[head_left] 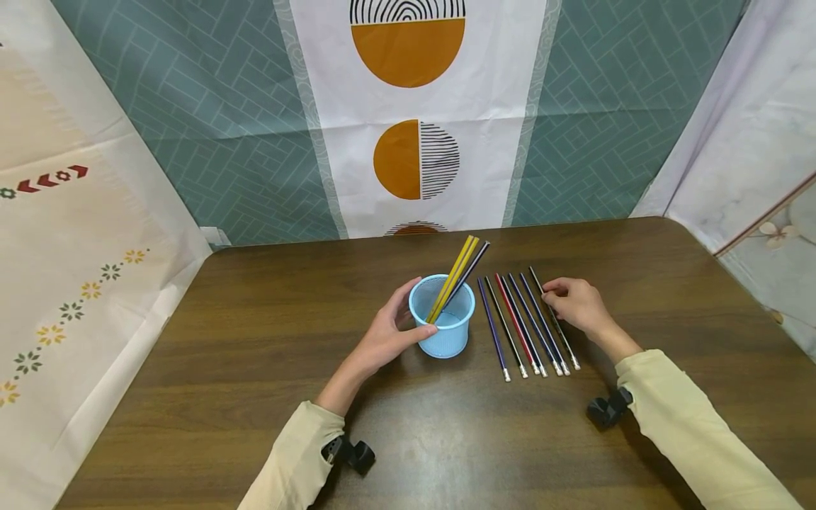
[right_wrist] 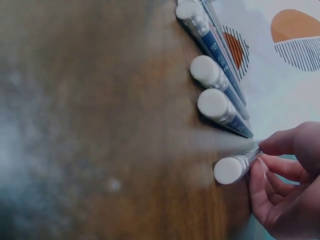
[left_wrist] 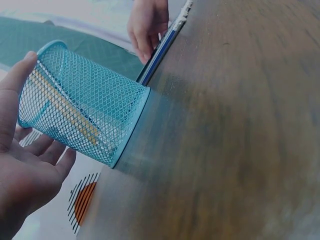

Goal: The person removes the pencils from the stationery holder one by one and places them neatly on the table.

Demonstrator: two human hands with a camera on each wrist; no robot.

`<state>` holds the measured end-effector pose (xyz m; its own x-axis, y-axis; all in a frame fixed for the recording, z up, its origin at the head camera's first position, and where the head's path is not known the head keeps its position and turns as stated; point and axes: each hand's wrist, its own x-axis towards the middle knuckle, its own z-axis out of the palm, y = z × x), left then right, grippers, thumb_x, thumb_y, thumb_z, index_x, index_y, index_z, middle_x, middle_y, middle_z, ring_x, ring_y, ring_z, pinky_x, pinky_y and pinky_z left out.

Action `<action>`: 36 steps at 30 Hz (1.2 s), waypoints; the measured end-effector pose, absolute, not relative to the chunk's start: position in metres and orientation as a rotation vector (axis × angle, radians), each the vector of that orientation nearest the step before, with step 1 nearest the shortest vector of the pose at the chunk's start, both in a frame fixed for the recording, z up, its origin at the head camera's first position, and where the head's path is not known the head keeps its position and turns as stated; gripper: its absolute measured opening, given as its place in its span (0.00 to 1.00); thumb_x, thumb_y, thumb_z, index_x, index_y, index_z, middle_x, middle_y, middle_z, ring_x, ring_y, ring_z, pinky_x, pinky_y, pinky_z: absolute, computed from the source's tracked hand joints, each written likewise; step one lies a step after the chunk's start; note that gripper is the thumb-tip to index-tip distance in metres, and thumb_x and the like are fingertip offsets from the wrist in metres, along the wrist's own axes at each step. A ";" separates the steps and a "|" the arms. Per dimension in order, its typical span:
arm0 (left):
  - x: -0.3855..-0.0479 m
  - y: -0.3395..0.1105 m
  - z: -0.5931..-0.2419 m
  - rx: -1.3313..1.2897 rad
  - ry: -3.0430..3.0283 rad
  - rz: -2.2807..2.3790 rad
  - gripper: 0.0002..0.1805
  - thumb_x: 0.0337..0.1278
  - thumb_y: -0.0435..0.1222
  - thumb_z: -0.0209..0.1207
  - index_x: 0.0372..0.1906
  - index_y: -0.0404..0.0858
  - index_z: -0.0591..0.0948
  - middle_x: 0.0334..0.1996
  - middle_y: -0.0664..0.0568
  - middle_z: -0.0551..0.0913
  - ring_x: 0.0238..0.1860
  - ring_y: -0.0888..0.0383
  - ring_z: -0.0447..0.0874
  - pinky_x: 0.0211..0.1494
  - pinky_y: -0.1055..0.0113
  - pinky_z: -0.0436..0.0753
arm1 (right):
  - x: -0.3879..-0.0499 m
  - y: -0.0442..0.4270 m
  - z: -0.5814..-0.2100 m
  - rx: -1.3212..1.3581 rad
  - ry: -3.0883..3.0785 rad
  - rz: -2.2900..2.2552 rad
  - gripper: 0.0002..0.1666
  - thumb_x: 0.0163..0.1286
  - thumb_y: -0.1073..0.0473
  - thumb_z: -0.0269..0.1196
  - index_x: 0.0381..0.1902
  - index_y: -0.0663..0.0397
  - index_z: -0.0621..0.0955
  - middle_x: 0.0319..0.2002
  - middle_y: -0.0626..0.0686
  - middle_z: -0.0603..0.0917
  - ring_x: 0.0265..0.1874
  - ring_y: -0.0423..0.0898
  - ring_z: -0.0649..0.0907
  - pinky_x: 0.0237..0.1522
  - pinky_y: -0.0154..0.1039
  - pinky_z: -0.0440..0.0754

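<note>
My left hand (head_left: 387, 331) holds a light blue mesh pencil cup (head_left: 444, 343) at its left side, with the thumb at the near rim and the fingers behind. The cup stands upright on the table. Two yellow pencils (head_left: 454, 280) and a dark pencil (head_left: 472, 266) lean to the right inside it. To the cup's right, several pencils lie in a row, among them a red pencil (head_left: 513, 319). My right hand (head_left: 581, 306) pinches the rightmost dark pencil (head_left: 564, 340) near its far end; its white eraser (right_wrist: 228, 170) faces the right wrist camera.
The brown wooden table (head_left: 255, 354) reaches back to a patterned cloth (head_left: 414, 163) hung behind it. Light cloths hang at the left and right. A small black camera (head_left: 608, 409) is strapped to the right sleeve, and another black camera (head_left: 349, 453) to the left.
</note>
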<state>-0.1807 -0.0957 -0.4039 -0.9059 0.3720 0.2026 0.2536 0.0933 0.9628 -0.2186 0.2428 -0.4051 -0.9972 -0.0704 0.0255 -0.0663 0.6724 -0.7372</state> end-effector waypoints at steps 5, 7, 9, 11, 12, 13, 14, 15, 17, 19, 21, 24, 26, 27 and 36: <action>-0.180 -0.095 -0.403 0.650 2.247 1.949 0.44 0.53 0.30 0.67 0.73 0.39 0.59 0.66 0.45 0.68 0.66 0.52 0.66 0.67 0.53 0.66 | -0.219 0.242 -0.404 -0.112 2.870 -1.237 0.16 0.69 0.66 0.57 0.49 0.74 0.79 0.42 0.68 0.81 0.32 0.52 0.82 0.30 0.37 0.82; -0.180 -0.095 -0.403 0.650 2.245 1.951 0.44 0.53 0.30 0.67 0.73 0.40 0.59 0.66 0.45 0.68 0.66 0.52 0.65 0.67 0.54 0.65 | -0.219 0.242 -0.404 -0.106 2.866 -1.241 0.16 0.69 0.66 0.57 0.49 0.74 0.79 0.42 0.68 0.81 0.32 0.51 0.82 0.30 0.37 0.83; -0.180 -0.095 -0.403 0.651 2.245 1.954 0.44 0.53 0.29 0.67 0.73 0.39 0.59 0.66 0.44 0.68 0.66 0.52 0.66 0.67 0.54 0.66 | -0.219 0.242 -0.404 -0.104 2.865 -1.245 0.16 0.69 0.66 0.57 0.49 0.74 0.79 0.42 0.68 0.81 0.32 0.51 0.82 0.30 0.38 0.83; -0.180 -0.095 -0.404 0.652 2.243 1.957 0.44 0.53 0.29 0.67 0.73 0.39 0.59 0.66 0.44 0.68 0.66 0.51 0.66 0.67 0.54 0.66 | -0.219 0.242 -0.404 -0.108 2.867 -1.245 0.16 0.69 0.66 0.57 0.49 0.74 0.79 0.42 0.68 0.81 0.32 0.51 0.82 0.30 0.38 0.83; -0.180 -0.095 -0.404 0.651 2.243 1.959 0.44 0.53 0.29 0.67 0.73 0.39 0.59 0.66 0.44 0.68 0.66 0.51 0.66 0.67 0.54 0.66 | -0.219 0.242 -0.404 -0.110 2.868 -1.243 0.16 0.69 0.66 0.57 0.49 0.74 0.79 0.42 0.68 0.81 0.32 0.51 0.82 0.30 0.38 0.83; -0.181 -0.095 -0.404 0.652 2.243 1.960 0.44 0.53 0.28 0.67 0.73 0.39 0.59 0.66 0.44 0.68 0.66 0.51 0.66 0.67 0.54 0.66 | -0.220 0.243 -0.404 -0.112 2.870 -1.242 0.16 0.69 0.66 0.57 0.49 0.73 0.79 0.42 0.68 0.81 0.32 0.51 0.83 0.30 0.38 0.83; -0.181 -0.095 -0.403 0.653 2.243 1.960 0.44 0.53 0.28 0.67 0.73 0.39 0.59 0.66 0.44 0.68 0.66 0.51 0.66 0.67 0.54 0.66 | -0.220 0.243 -0.404 -0.113 2.872 -1.241 0.16 0.69 0.66 0.57 0.49 0.73 0.79 0.42 0.68 0.82 0.32 0.51 0.83 0.30 0.38 0.83; -0.181 -0.095 -0.403 0.653 2.243 1.961 0.44 0.53 0.28 0.67 0.73 0.39 0.59 0.66 0.44 0.68 0.66 0.51 0.66 0.67 0.54 0.66 | -0.220 0.243 -0.404 -0.114 2.873 -1.241 0.16 0.69 0.66 0.57 0.49 0.73 0.79 0.42 0.68 0.81 0.32 0.51 0.83 0.30 0.38 0.83; -0.180 -0.095 -0.403 0.655 2.242 1.961 0.44 0.53 0.28 0.67 0.73 0.39 0.59 0.66 0.44 0.68 0.66 0.51 0.66 0.67 0.54 0.66 | -0.220 0.243 -0.404 -0.113 2.868 -1.250 0.16 0.69 0.66 0.56 0.49 0.74 0.79 0.42 0.68 0.81 0.32 0.51 0.82 0.30 0.37 0.83; -0.180 -0.095 -0.403 0.659 2.238 1.962 0.43 0.53 0.28 0.67 0.73 0.39 0.59 0.66 0.44 0.68 0.66 0.51 0.66 0.67 0.54 0.66 | -0.220 0.243 -0.403 -0.108 2.860 -1.263 0.16 0.69 0.66 0.56 0.49 0.74 0.79 0.42 0.68 0.81 0.31 0.50 0.82 0.30 0.36 0.82; -0.180 -0.095 -0.403 0.659 2.236 1.960 0.43 0.54 0.28 0.67 0.73 0.38 0.58 0.66 0.43 0.68 0.66 0.51 0.65 0.67 0.54 0.65 | -0.220 0.243 -0.403 -0.103 2.845 -1.280 0.16 0.69 0.66 0.56 0.49 0.74 0.78 0.42 0.67 0.81 0.31 0.49 0.82 0.30 0.36 0.82; -0.181 -0.096 -0.402 0.662 2.233 1.958 0.43 0.54 0.29 0.67 0.73 0.36 0.58 0.66 0.43 0.67 0.67 0.50 0.65 0.67 0.53 0.65 | -0.221 0.243 -0.402 -0.098 2.815 -1.297 0.16 0.69 0.66 0.56 0.50 0.74 0.78 0.42 0.67 0.81 0.31 0.49 0.82 0.31 0.35 0.82; -0.180 -0.095 -0.402 0.658 2.235 1.957 0.43 0.54 0.29 0.67 0.73 0.36 0.58 0.67 0.43 0.67 0.67 0.51 0.65 0.67 0.53 0.65 | -0.221 0.244 -0.402 -0.096 2.791 -1.311 0.16 0.70 0.66 0.56 0.50 0.75 0.77 0.41 0.67 0.81 0.32 0.48 0.82 0.31 0.36 0.83; -0.180 -0.095 -0.402 0.658 2.235 1.957 0.43 0.54 0.28 0.67 0.73 0.37 0.58 0.67 0.43 0.67 0.67 0.51 0.65 0.67 0.53 0.65 | -0.221 0.244 -0.401 -0.098 2.780 -1.317 0.16 0.70 0.66 0.56 0.50 0.75 0.77 0.41 0.67 0.81 0.32 0.48 0.81 0.32 0.36 0.83; -0.181 -0.095 -0.403 0.650 2.233 1.960 0.43 0.53 0.29 0.67 0.73 0.39 0.59 0.66 0.44 0.68 0.67 0.52 0.65 0.67 0.53 0.65 | -0.222 0.248 -0.397 -0.112 2.766 -1.342 0.17 0.70 0.66 0.57 0.52 0.76 0.76 0.40 0.66 0.80 0.34 0.50 0.81 0.33 0.36 0.83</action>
<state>-0.1810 -0.0952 -0.4034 -0.9038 0.3775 0.2016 0.2489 0.0805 0.9652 -0.2220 0.2476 -0.3972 -0.9952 -0.0941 -0.0271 -0.0370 0.6173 -0.7858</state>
